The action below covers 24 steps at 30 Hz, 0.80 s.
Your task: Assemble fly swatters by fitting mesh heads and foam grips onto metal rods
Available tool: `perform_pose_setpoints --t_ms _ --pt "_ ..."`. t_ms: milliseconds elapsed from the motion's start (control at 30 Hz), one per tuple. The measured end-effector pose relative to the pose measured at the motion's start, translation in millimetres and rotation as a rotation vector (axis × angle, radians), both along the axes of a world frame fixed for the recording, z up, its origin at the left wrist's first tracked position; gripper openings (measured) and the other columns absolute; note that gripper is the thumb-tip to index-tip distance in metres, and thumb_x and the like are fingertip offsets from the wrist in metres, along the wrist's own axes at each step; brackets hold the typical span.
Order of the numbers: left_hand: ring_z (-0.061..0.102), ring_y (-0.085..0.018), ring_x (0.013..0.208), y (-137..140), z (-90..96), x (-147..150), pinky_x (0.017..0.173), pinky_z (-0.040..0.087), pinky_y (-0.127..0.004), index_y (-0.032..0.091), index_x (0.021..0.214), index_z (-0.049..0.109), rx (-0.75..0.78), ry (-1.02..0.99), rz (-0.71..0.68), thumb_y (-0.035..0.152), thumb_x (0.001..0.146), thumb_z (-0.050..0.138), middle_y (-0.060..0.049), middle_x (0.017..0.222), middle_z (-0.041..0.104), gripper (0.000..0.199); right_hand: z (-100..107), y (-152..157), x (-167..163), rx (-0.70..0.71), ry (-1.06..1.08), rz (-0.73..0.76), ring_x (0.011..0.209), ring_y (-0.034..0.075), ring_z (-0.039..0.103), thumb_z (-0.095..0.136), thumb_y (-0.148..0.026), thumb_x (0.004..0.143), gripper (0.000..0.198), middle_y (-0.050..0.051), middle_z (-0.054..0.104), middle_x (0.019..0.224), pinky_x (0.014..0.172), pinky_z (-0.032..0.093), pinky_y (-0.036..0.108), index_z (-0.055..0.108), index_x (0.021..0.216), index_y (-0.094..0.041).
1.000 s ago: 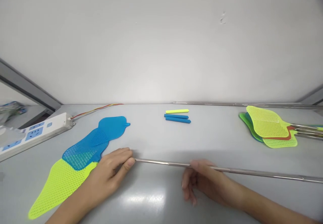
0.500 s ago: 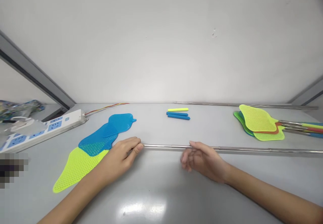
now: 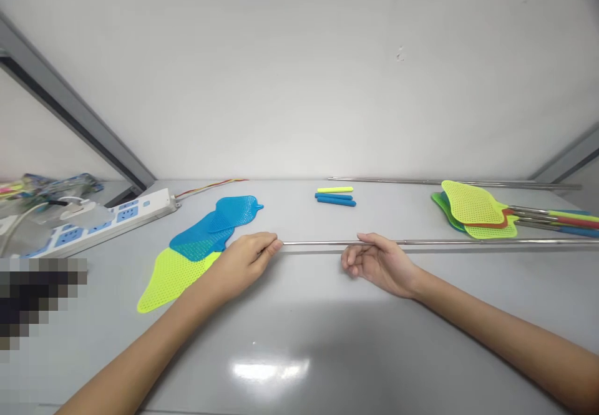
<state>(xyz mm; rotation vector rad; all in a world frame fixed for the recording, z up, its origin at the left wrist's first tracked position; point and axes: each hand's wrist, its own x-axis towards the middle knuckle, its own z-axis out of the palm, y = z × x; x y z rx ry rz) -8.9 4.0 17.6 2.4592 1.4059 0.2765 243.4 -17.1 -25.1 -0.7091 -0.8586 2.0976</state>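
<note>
A thin telescopic metal rod (image 3: 318,243) runs sideways across the table, reaching out of view at the right. My left hand (image 3: 250,259) pinches its thin left end between thumb and fingers. Farther along, my right hand (image 3: 379,265) has its thumb against the rod and its fingers loosely curled below. Beside my left hand lie overlapping fly swatter heads: a blue one (image 3: 236,211), another blue one (image 3: 194,235) and a yellow-green one (image 3: 171,278) partly behind my forearm. Beyond the rod are two blue handle sleeves (image 3: 336,200) and one yellow sleeve (image 3: 335,190).
Several fly swatters (image 3: 475,206) with metal shafts and coloured handles are stacked at the right. More metal rods (image 3: 449,182) lie along the wall. At the left are a white power strip (image 3: 154,206) with plugs, a red-yellow wire (image 3: 210,185) and plastic packaging (image 3: 65,185).
The view has shifted, so the table's things appear higher, the left ones also farther right. Both hands stay on the rod with much the same hold.
</note>
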Motion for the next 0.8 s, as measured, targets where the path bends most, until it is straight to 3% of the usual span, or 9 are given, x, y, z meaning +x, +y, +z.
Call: perform_pose_setpoints --t_ms 500,800 --pt "0.039 -0.011 0.053 -13 1.0 8 0.054 0.028 -0.024 0.019 0.058 0.030 0.114 -0.023 -0.127 0.036 0.085 0.022 0.003 0.055 0.039 0.033 -6 -19 4 0.110 -0.081 -0.234 0.064 0.015 0.047 0.036 -0.030 0.076 0.041 0.011 0.054 0.073 0.068 0.035 0.030 0.064 0.056 -0.008" --pt "0.040 -0.012 0.052 -20 -1.5 13 0.053 0.028 -0.024 0.019 0.059 0.032 0.095 -0.049 -0.182 0.037 0.085 0.019 0.002 0.054 0.040 0.035 2 -26 14 0.183 -0.160 -0.203 0.059 0.014 0.046 0.035 -0.033 0.076 0.040 0.009 0.053 0.072 0.062 0.036 0.029 0.062 0.059 -0.009"
